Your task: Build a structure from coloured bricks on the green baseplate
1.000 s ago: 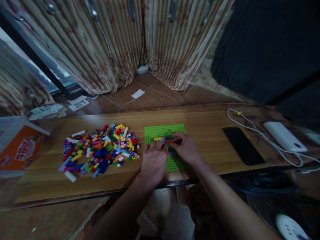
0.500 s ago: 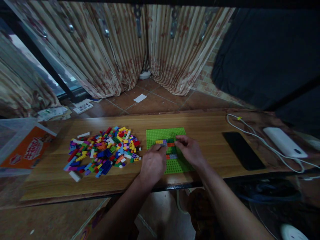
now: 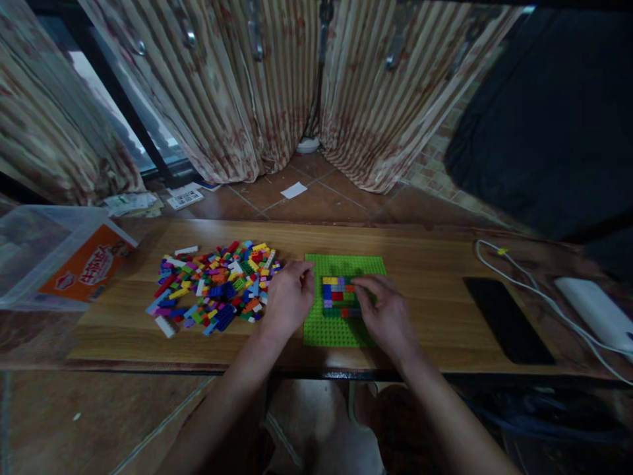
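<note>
A green studded baseplate [image 3: 343,336] lies on the wooden table. On its middle sits a low rectangle of toy bricks [image 3: 337,297] in yellow, blue, red, green, orange and lilac. My right hand [image 3: 388,313] is at the right side of this build, thumb and fingertips closed in at its upper right edge and covering part of it. Over the plate's left edge is my left hand [image 3: 288,297], off the build, its fingers curled together. Whatever may be between those fingers is hidden. Loose toy bricks [image 3: 212,287] of many colours are heaped left of that hand.
A clear plastic box [image 3: 59,221] with an orange label stands at the table's left end. To the right lie a black phone [image 3: 509,320], a white power bank [image 3: 593,310] and a white cable [image 3: 534,284]. The table's front edge [image 3: 222,369] runs before me.
My left hand has moved left off the brick build, uncovering its left part. My right hand stays at the build's right side. The whole view has shifted slightly.
</note>
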A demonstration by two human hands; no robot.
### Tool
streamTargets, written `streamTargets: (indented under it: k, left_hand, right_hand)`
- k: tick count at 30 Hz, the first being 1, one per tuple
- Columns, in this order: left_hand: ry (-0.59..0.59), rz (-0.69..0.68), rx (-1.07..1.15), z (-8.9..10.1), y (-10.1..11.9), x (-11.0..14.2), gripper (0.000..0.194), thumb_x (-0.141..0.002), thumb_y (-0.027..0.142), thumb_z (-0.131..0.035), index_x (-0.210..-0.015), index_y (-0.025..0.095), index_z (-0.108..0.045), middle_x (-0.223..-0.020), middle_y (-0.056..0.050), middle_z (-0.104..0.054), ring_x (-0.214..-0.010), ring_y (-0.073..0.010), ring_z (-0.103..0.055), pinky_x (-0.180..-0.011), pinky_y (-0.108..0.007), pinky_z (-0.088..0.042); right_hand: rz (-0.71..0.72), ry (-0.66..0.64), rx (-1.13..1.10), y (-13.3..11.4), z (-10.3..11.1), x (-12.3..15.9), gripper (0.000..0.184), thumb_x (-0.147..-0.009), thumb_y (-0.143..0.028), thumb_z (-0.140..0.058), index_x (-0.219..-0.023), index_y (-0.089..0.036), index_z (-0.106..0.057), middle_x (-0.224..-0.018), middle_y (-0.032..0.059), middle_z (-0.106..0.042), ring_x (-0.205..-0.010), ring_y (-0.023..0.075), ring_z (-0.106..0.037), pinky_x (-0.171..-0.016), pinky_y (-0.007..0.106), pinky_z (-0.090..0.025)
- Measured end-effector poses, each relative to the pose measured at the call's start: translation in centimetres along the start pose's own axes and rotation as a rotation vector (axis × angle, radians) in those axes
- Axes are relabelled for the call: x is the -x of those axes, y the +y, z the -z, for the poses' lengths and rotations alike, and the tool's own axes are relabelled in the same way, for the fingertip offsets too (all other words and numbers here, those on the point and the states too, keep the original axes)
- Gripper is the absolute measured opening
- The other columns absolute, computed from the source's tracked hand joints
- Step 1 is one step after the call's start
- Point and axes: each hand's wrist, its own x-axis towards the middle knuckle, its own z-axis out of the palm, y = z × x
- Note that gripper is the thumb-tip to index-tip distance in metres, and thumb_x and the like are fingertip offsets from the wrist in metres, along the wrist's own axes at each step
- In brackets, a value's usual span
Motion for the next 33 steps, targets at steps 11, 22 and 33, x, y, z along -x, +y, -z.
streamTargets:
  k: [11, 22, 33]
  left_hand:
    - [-0.26, -0.038, -0.304, -1.4, 0.9, 1.3, 0.024, -0.091, 0.02, -0.05, -0.106, 0.02, -0.07, -0.097, -0.007, -0.071, -0.087, -0.0213, -0.068, -0.081, -0.032, -0.053]
    - [-0.32, -0.146, -0.231, -1.3, 0.8, 1.5, 0.033, -0.091, 0.014, -0.049, -0.111, 0.028, -0.072, -0.097, -0.004, -0.069, -0.089, -0.0186, -0.067, -0.085, -0.031, -0.053]
    - [-0.355, -0.211, -0.315, -1.6, 0.4, 1.7, 0.029, -0.091, 0.014, -0.049, -0.105, 0.025, -0.072, -0.104, -0.005, -0.067, -0.084, -0.0176, -0.065, -0.078, -0.029, -0.053]
  right_hand:
    - [-0.312, 0.004, -0.006, 1.1, -1.4, -1.3, 0.022, -0.077, -0.036, -0.064, -0.087, -0.018, -0.071, -0.09, 0.0077, -0.07, -0.081, 0.022, -0.065, -0.078, 0.037, -0.05]
    - [-0.33, -0.021, 0.015, 1.1, -1.6, -1.6, 0.017, -0.073, -0.034, -0.067, -0.078, -0.018, -0.07, -0.082, 0.0047, -0.067, -0.073, 0.0197, -0.062, -0.072, 0.035, -0.048]
    - [-0.356, -0.049, -0.01, 1.3, -1.7, -1.8, 0.015, -0.072, -0.032, -0.068, -0.078, -0.019, -0.07, -0.08, 0.0041, -0.068, -0.072, 0.0192, -0.062, -0.071, 0.034, -0.048]
